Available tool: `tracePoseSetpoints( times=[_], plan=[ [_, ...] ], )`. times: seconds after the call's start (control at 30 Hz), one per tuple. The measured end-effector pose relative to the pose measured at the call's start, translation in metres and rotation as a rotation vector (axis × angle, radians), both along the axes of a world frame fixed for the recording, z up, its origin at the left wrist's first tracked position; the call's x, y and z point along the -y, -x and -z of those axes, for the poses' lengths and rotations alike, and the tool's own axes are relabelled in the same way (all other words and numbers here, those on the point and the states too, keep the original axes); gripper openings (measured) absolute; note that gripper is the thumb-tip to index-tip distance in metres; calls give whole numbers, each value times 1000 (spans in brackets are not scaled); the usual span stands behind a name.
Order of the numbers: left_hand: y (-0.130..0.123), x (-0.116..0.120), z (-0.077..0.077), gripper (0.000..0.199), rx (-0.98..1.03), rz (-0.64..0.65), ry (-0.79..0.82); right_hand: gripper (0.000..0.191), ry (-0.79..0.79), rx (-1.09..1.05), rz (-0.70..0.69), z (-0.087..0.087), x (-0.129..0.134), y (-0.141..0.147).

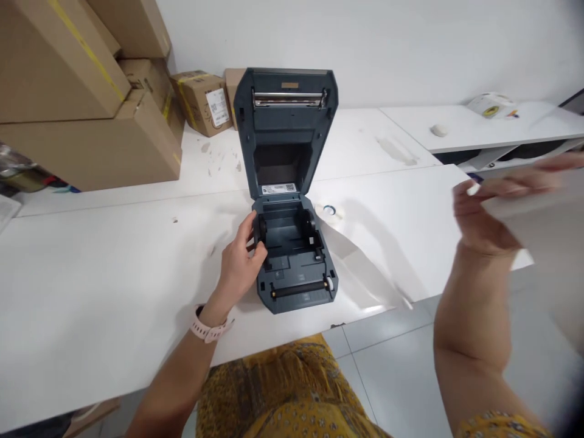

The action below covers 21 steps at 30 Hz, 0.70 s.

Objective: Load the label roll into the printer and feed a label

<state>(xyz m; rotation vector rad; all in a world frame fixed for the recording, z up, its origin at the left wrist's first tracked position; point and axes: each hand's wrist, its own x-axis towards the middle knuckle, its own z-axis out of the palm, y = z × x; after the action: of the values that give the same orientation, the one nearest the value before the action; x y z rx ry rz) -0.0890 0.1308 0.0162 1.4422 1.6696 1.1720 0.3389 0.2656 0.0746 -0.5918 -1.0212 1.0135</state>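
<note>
A dark grey label printer (296,267) stands on the white table with its lid (287,131) tipped up, baring the hollow roll bay and a black roller at the front. My left hand (241,258) is closed on the printer's left side, thumb over the inner edge beside the roll holder. Off to the right, my right hand (488,207) is raised and smeared by motion, its fingers bent over a white paper-like sheet (552,243) that runs out of view. Beside the printer lies a white roll (329,211), apparently of labels, and a pale strip (365,267) trails toward the front edge.
Cardboard boxes (91,146) are stacked at the back left, and a smaller taped box (203,103) stands against the wall. On the right-hand counter sit a round white object (439,130) and a white package (493,105). The table's front edge runs close to my body.
</note>
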Motion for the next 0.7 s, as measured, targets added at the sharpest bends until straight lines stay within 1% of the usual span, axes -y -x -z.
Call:
tracePoseSetpoints(
  times=[0.03, 0.13, 0.17, 0.23, 0.3, 0.37, 0.5, 0.53, 0.6, 0.67, 0.7],
  plan=[
    [-1, 0, 0, 68, 5, -11, 5, 27, 24, -31, -14, 17, -5, -2],
    [-2, 0, 0, 68, 31, -35, 13, 32, 110, 132, -114, 63, -9, 9],
    [-2, -1, 0, 68, 41, -42, 14, 33, 150, 181, -148, 75, -8, 17],
    [-3, -2, 1, 69, 62, -50, 15, 35, 254, 289, -244, 90, -5, 33],
    [-2, -3, 2, 69, 81, -51, 13, 40, 348, 391, -379, 97, -3, 46],
    [-2, -3, 3, 69, 89, -56, 11, 45, 377, 459, -486, 101, -5, 56],
    [-3, -3, 1, 67, 68, -78, 39, 48, 332, 594, -558, 107, -10, 60],
    [-3, -2, 0, 66, 63, -82, 46, 53, 315, 620, -570, 109, -11, 57],
    [-3, -2, -1, 67, 53, -85, 51, 76, 281, 654, -589, 109, -11, 51],
    [-3, -1, -2, 71, 34, -72, 51, 98, 254, 675, -583, 106, -11, 45],
    [-2, -1, -2, 73, 16, -60, 52, 104, 241, 687, -567, 102, -10, 43]
  ],
)
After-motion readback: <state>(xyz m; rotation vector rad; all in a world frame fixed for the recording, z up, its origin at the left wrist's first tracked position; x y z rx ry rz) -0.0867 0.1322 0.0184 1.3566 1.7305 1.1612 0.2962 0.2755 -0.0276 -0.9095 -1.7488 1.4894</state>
